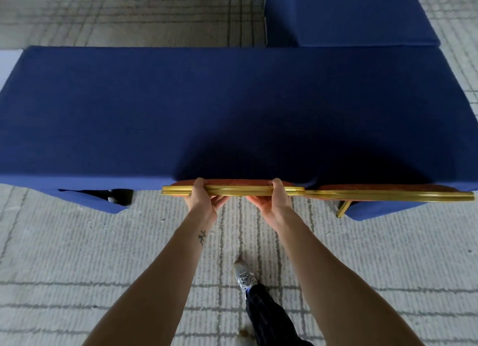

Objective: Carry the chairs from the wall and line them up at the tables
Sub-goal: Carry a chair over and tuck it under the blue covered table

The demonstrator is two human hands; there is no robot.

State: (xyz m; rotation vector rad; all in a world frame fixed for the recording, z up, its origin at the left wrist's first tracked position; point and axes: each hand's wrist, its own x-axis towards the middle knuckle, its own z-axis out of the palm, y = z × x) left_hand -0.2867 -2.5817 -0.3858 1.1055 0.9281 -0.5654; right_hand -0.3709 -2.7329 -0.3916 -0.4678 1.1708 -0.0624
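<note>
Seen from the head camera, looking down, both bare arms reach forward to one chair. Only the top of its backrest shows: a gold metal rail with a strip of red-orange padding behind it. The left hand grips the rail towards its left end and the right hand grips it towards its right end. The fingers of each hand are curled tightly round the bar, and their tips show on its far side. The inner forearms face up, with a small dark tattoo on the left one.

This chair sits right against the near edge of a long table covered in a dark blue cloth, and its rail runs along that edge. The seat and legs are hidden, so whether its feet are on the floor cannot be told.

Just to its right a second chair of the same kind stands at the same table edge. The ends of the two rails meet or overlap. One gold leg of that chair shows below the hanging cloth. At the left, a gap in the cloth shows a dark table foot.

A second blue-covered table butts against the far right of the first. Below is pale grey carpet with darker lines. A grey shoe and a dark trouser leg show between the arms.
</note>
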